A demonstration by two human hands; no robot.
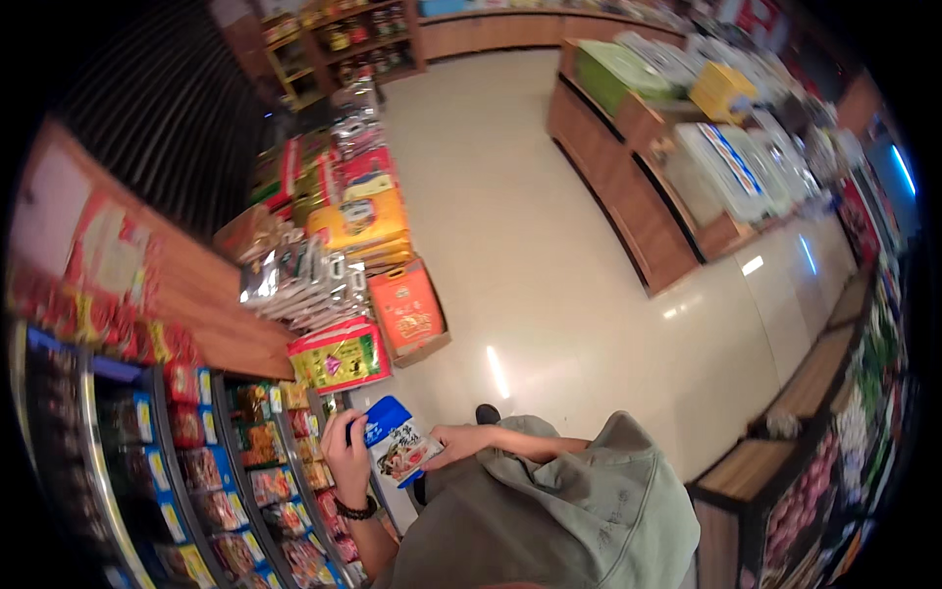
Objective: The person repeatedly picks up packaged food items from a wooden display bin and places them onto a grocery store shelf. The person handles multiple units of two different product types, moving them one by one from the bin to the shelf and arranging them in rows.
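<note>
A blue and white plastic food packet [403,450] with printed writing and a picture of food is held in front of my body. My left hand [347,443], with a dark beaded bracelet [356,509] at the wrist, has its fingers bent around the packet's upper left edge. On the opposite side, my right hand [455,445] grips the lower right edge, thumb toward the front. The packet tilts, and its back is hidden. To the left of my hands stands a chilled display shelf [276,449] with several rows of packaged food.
Stacked bags [342,357] and an orange carton [407,313] line the floor ahead left. A wooden counter [625,184] bears plastic bins [725,173]. Wooden produce stands [743,471] run along the right. Between them lies a tiled floor [515,243].
</note>
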